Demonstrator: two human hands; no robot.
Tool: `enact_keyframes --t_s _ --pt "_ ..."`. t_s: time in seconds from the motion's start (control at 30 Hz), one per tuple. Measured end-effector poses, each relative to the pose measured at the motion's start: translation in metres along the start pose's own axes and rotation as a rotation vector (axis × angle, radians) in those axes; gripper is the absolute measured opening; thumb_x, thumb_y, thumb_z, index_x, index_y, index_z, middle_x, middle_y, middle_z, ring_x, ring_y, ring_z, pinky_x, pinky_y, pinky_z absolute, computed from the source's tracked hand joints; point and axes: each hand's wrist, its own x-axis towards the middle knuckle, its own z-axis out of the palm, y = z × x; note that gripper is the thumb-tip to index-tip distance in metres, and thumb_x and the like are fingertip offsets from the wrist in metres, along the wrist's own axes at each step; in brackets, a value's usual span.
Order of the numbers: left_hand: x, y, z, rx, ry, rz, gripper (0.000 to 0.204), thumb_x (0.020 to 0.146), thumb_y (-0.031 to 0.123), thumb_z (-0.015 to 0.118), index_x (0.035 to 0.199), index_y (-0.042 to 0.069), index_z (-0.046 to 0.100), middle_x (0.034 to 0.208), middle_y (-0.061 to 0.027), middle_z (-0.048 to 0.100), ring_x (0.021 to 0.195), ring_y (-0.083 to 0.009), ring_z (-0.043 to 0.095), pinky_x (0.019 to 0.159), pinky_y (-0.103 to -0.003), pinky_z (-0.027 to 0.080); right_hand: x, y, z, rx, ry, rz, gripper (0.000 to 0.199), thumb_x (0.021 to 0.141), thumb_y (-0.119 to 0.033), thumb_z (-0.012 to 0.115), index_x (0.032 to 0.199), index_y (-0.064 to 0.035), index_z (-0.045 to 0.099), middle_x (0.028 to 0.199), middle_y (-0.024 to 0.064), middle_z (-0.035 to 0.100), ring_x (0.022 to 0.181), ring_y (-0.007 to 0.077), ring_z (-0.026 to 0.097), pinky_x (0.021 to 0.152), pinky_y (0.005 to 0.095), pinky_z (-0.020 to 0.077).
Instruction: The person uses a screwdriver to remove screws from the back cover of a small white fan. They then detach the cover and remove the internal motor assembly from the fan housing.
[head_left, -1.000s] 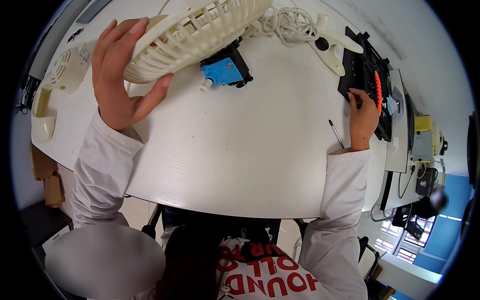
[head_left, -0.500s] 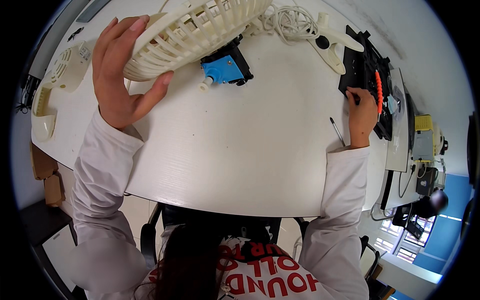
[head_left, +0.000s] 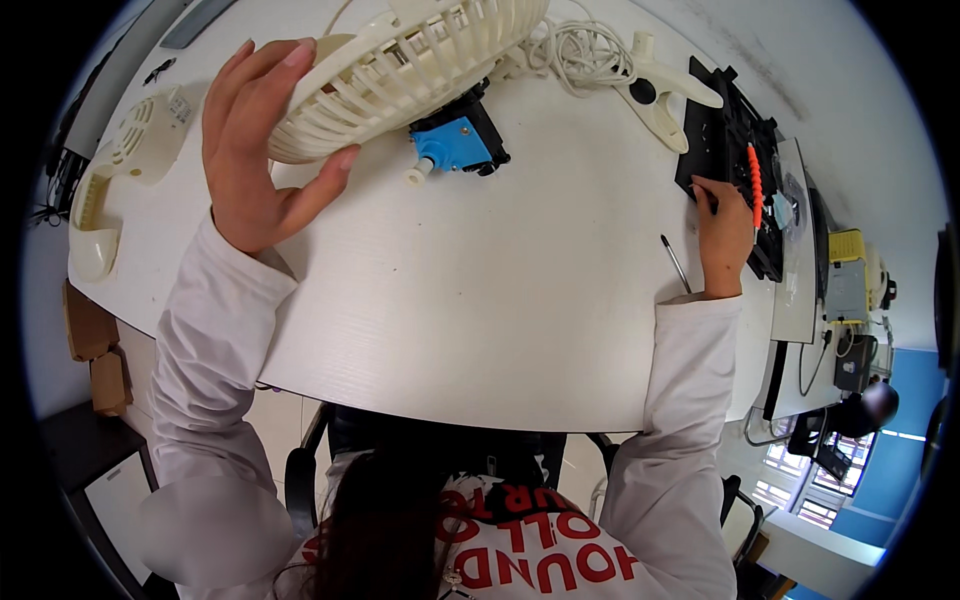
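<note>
My left hand (head_left: 245,165) grips the near left rim of a cream slatted fan guard (head_left: 345,128), thumb below and fingers over the edge. The guard is tilted at the table's far side. Just under it lies a black and blue fan motor (head_left: 455,145) with a pale shaft end pointing toward me. At the right, my right hand (head_left: 724,235) rests against the edge of an open black tool case (head_left: 705,150), fingers curled together. Whatever they hold is hidden. Beside that wrist lies a thin dark screwdriver (head_left: 676,264).
A cream curved fan housing (head_left: 145,130) lies at the left. Behind the motor are a coiled white cable (head_left: 585,52) and a cream fan stand part (head_left: 680,85). An orange-handled tool (head_left: 755,180) lies in the case. Farther right, a person (head_left: 865,410) sits near blue walls.
The view has shifted slightly, so my left hand, the guard and the motor appear a little farther right. My right hand stays at the tool case.
</note>
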Motion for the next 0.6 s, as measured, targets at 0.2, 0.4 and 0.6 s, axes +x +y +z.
enact_keyframes --t_s 0.2,0.4,0.6 --pt "-0.0003 0.0004 0.0009 -0.002 0.01 0.002 0.067 0.061 0.015 0.073 0.122 0.002 0.049 0.11 -0.0144 0.058 0.105 -0.0312 0.052 0.096 -0.048 0.035 -0.0028 -0.0056 -0.0033 0.025 0.022 0.064 0.015 0.082 -0.017 0.061 0.095 -0.0117 0.066 0.079 0.0082 0.064 0.072 0.024 0.061 0.063 0.032 0.0466" --pt "0.0004 0.0016 -0.001 0.009 0.002 -0.015 0.066 0.062 0.015 0.073 0.122 0.002 0.049 0.11 -0.0148 0.058 0.105 -0.0317 0.051 0.096 -0.047 0.036 -0.0038 -0.003 -0.0029 0.004 0.008 0.051 0.011 0.081 -0.016 0.062 0.09 -0.0122 0.066 0.075 0.0076 0.064 0.069 0.0239 0.061 0.06 0.0326 0.0455" --pt "-0.0028 0.0025 0.0029 -0.005 0.033 -0.023 0.065 0.063 0.014 0.073 0.122 0.002 0.048 0.11 -0.0148 0.057 0.106 -0.0327 0.05 0.095 -0.044 0.037 -0.0039 -0.0058 -0.0023 -0.023 0.005 0.094 0.007 0.079 -0.018 0.064 0.083 -0.0132 0.067 0.073 0.0047 0.064 0.068 0.0231 0.061 0.058 0.0324 0.045"
